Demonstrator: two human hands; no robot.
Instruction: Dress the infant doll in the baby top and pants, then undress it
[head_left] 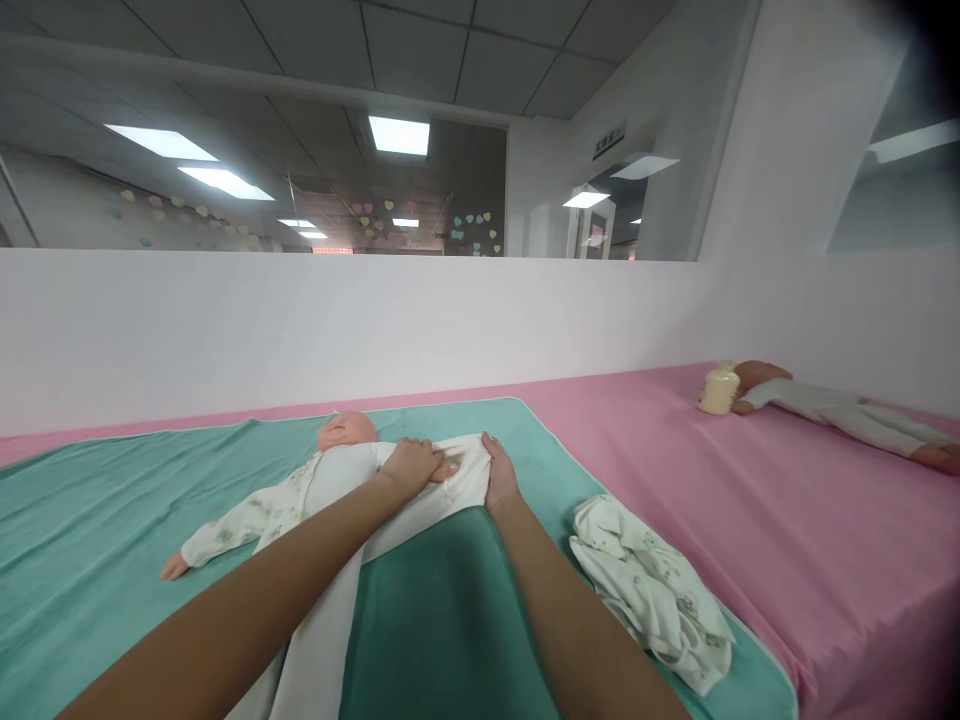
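A baby doll [347, 429] lies on its back on the green sheet [442, 610]. Its arm at image left is in a white printed sleeve [247, 522]. My left hand [411, 468] is closed around the doll's other arm, near its wrist; the doll's small hand [445, 470] shows just past my fingers. White garment cloth [471, 468] is stretched out beside that small hand. My right hand [501, 476] pinches the far edge of this cloth between thumb and fingers. The doll's lower body is mostly behind my left forearm.
A crumpled white printed garment [652, 590] lies right of my right forearm. Farther right, on a pink cover [780, 490], are a pale yellow bottle [718, 389] and a second doll [840, 405]. A white wall [300, 330] with windows above stands behind.
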